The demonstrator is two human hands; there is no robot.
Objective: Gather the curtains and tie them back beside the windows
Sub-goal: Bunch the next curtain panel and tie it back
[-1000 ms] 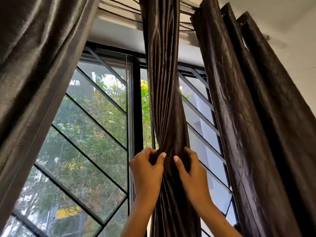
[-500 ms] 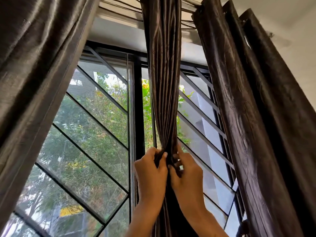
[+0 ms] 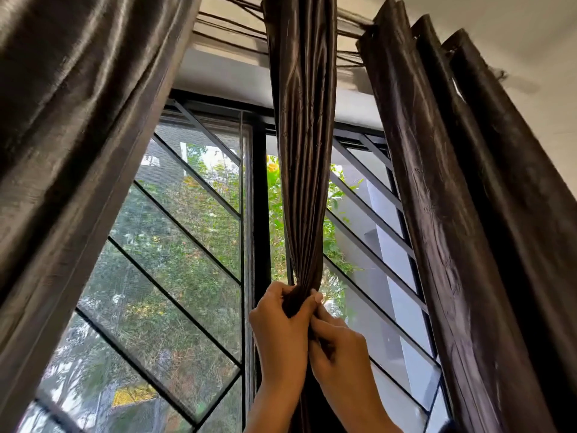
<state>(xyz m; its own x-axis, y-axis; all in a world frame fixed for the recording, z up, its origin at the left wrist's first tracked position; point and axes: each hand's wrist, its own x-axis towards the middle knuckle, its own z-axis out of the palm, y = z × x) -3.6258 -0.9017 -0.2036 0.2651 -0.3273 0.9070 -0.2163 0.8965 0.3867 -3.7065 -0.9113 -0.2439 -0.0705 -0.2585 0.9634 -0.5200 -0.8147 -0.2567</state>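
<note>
A dark brown satin middle curtain (image 3: 304,151) hangs from the rod in front of the window's centre post and narrows to a tight bunch at chest height. My left hand (image 3: 281,326) grips that bunch, fingers and thumb wrapped round the gathered folds. My right hand (image 3: 340,348) sits just below and to the right, fingers curled into the same fabric. Below my hands the curtain is mostly hidden by my forearms. A left curtain (image 3: 71,135) and a right curtain (image 3: 462,214) of the same cloth hang loose at the sides.
The window (image 3: 175,276) has black diagonal bars and a mesh screen, with green trees outside. A black centre post (image 3: 260,214) stands just left of the gathered curtain. Thin cords (image 3: 231,29) run along the rod near the ceiling.
The spread curtain has been squeezed into a narrow bunch. My hands came together from either side, the left now on top, the right slipped lower.
</note>
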